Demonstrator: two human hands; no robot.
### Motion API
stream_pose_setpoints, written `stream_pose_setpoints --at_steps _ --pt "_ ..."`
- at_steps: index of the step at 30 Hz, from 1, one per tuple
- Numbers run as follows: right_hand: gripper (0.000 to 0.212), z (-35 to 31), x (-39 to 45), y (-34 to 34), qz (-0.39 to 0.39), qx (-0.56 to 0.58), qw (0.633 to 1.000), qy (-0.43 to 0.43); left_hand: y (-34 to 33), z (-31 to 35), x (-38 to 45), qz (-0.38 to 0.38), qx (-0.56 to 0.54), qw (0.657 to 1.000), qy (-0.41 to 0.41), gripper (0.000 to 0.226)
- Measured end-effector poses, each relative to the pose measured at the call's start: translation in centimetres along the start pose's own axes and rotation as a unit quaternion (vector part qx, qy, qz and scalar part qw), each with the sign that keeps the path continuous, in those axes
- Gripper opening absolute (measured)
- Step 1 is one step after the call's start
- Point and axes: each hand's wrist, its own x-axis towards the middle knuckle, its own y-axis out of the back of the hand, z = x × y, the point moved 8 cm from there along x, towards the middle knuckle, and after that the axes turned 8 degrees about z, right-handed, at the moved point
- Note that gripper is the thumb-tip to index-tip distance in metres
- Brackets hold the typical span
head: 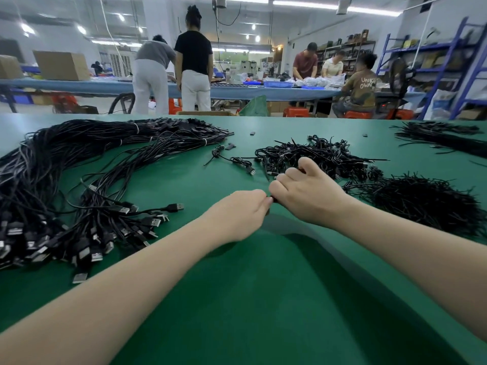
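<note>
Both hands meet just in front of the pile (316, 156). Left hand (241, 214) and right hand (308, 197) each pinch the same cable (272, 199), fingers curled tight on it. USB bundle (79, 180) sits well left of the pile.

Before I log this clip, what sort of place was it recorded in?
Probably a cable assembly workshop: tied bundles of black USB cables lie on the green work table, the left hand and right hand pinch a small black cable piece, and other workers stand at a long blue bench.
</note>
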Motion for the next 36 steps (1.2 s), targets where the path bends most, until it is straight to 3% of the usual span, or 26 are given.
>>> stream_pose_setpoints --at_steps 3,5,6,8,10,12,17,21,30,33,36 --pt "0.022 1.9 -0.6 -0.5 -0.051 -0.008 0.998 -0.022 -0.1 0.0 -0.8 0.057 -0.07 0.996 0.016 0.034" --pt "0.038 6.4 -2.0 -1.8 -0.144 0.044 0.978 -0.144 -0.1 -0.6 -1.1 0.091 -0.083 0.992 0.025 0.033" --pt "0.047 9.1 -3.4 -2.6 -0.199 0.063 0.954 -0.213 0.0 -0.9 -1.1 0.097 -0.097 0.99 0.033 0.033" --pt "0.041 13.4 -7.3 -3.9 -0.311 0.041 0.902 -0.297 0.0 -1.5 -0.9 0.092 -0.124 0.987 0.048 0.032" --pt "0.037 15.7 -12.0 -4.9 -0.426 0.015 0.841 -0.335 -0.1 -1.7 -0.7 0.088 -0.147 0.983 0.061 0.031" --pt "0.039 16.2 -15.9 -5.5 -0.476 0.025 0.806 -0.351 -0.2 -2.0 -0.6 0.088 -0.173 0.978 0.077 0.031" --pt "0.027 16.5 -18.5 -5.0 -0.396 0.02 0.837 -0.378 -0.3 -2.6 -0.4 0.088 -0.202 0.971 0.095 0.031" --pt "0.025 16.5 -18.4 -5.6 -0.422 0.022 0.828 -0.369 -0.6 -2.9 -0.2 0.079 -0.267 0.953 0.122 0.032" --pt "0.018 16.1 -16.7 -5.7 -0.405 -0.07 0.874 -0.26 -0.6 -3.5 0.0 0.018 -0.425 0.891 0.158 0.031" --pt "0.02 16.1 -16.2 -5.6 -0.384 -0.042 0.884 -0.263 -0.6 -3.8 0.1 0.004 -0.463 0.87 0.166 0.031" --pt "0.017 15.9 -16.3 -6.0 -0.413 -0.007 0.871 -0.266 -0.6 -4.0 0.2 -0.009 -0.485 0.858 0.169 0.032"
